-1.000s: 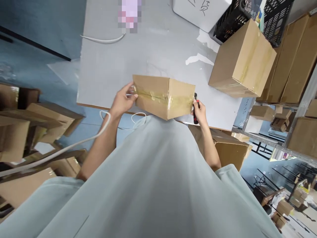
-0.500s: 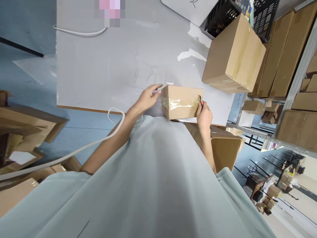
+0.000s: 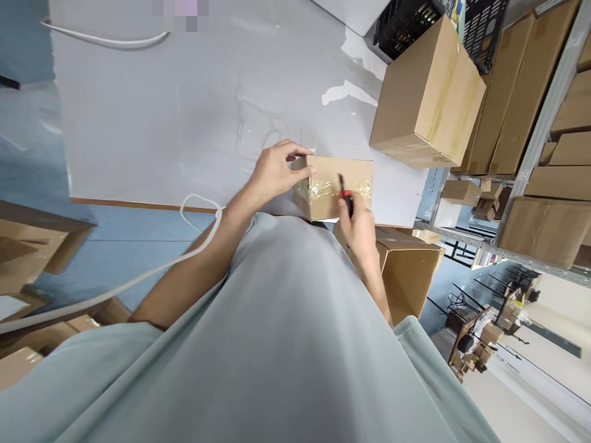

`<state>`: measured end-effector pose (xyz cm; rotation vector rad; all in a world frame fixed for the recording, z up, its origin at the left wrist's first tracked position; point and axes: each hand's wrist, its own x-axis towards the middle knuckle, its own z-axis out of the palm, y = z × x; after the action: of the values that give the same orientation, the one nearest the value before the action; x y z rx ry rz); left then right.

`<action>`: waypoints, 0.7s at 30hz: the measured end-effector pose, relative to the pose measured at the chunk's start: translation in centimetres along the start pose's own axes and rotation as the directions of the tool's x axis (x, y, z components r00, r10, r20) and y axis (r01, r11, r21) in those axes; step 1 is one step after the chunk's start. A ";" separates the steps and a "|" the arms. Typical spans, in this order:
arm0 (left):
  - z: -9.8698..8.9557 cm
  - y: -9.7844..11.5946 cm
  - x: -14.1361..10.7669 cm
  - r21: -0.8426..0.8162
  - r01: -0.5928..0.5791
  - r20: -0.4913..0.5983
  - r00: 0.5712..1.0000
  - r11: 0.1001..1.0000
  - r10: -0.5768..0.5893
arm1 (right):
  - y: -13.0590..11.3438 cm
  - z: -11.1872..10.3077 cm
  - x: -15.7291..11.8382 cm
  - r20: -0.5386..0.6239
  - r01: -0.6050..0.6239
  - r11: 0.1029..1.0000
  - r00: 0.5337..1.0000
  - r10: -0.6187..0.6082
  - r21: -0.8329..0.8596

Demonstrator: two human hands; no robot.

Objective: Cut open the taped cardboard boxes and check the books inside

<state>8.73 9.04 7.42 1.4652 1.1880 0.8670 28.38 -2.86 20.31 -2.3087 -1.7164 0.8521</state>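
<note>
A small cardboard box (image 3: 339, 169) with clear tape along its top lies at the table's near edge, right in front of my body. My left hand (image 3: 277, 170) holds the box's left end, thumb on the top face and fingers along the far corner. In my right hand (image 3: 360, 231) is a red and black utility knife (image 3: 347, 200), its dark blade pointing away from me over the middle of the box. Whether the blade touches the tape I cannot tell. Wrinkled tape shows at both sides of the knife.
A larger taped carton (image 3: 427, 92) stands on the grey-white table (image 3: 138, 123) at the right, before a black plastic crate (image 3: 406, 31). An open carton (image 3: 409, 277) sits below the table edge. A white cable (image 3: 138, 286) crosses near my left arm. Shelves with boxes stand at right.
My left hand has moved right onto the box's left end. My right hand has carried the knife left from the box's right end to above its middle. The view has shifted slightly.
</note>
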 end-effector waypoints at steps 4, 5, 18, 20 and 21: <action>-0.1 -0.2 0.4 -0.028 -0.006 0.030 1.000 1.000 0.007 | -3.1 1.5 -0.5 0.131 0.082 0.995 0.989 -0.072 -0.066; -0.1 -0.2 0.4 -0.029 0.000 0.034 0.999 1.000 0.001 | -3.6 1.8 -0.5 0.147 0.073 0.993 0.987 -0.059 -0.093; 0.2 -0.3 0.6 -0.035 0.010 0.047 0.999 0.999 -0.008 | -9.1 3.4 -1.3 0.094 -0.148 0.923 0.977 0.193 -0.355; 0.2 -0.3 0.6 -0.043 0.009 0.049 0.999 0.999 -0.007 | -9.5 3.5 -1.3 0.090 -0.157 0.919 0.975 0.202 -0.362; 0.2 -0.4 0.6 -0.048 0.009 0.051 0.999 0.999 -0.006 | -9.6 3.5 -1.3 0.090 -0.161 0.917 0.974 0.207 -0.365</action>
<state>8.98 9.51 6.98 1.4352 1.1270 0.8424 18.30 -1.59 22.04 -2.7451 -1.8603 0.7873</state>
